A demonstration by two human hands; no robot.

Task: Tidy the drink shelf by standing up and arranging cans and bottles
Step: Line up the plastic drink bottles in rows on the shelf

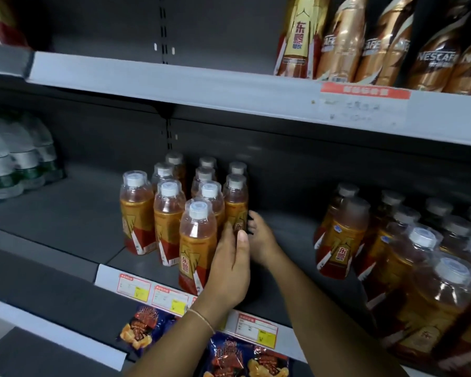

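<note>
Dim shop aisle with grey metal shelving; the middle shelf carries the drinks being arranged. Nearest the camera, below the shelf edge, lie snack packets in blue and orange wrappers, and price tags run along the shelf's front strip. The left hand (a thin bracelet at its wrist) reaches up from below, fingers nearly straight and together, palm set against the right side of the front bottle, which stands upright at the shelf edge. The right hand lies just behind the left, its fingers spread loosely and reaching toward the lower part of the rightmost bottle in the cluster; whether they touch it or grip it cannot be told. The cluster stands upright in three short rows running back toward the rear panel, with one extra bottle at its left; all have white caps, amber drink and red-and-gold labels. Well apart to the right stands a second group of the same bottles, packed closely and blurred. Far left on the same shelf sit clear water bottles. On the upper shelf, at right, stand gold coffee bottles beside one red-and-gold bottle.
</note>
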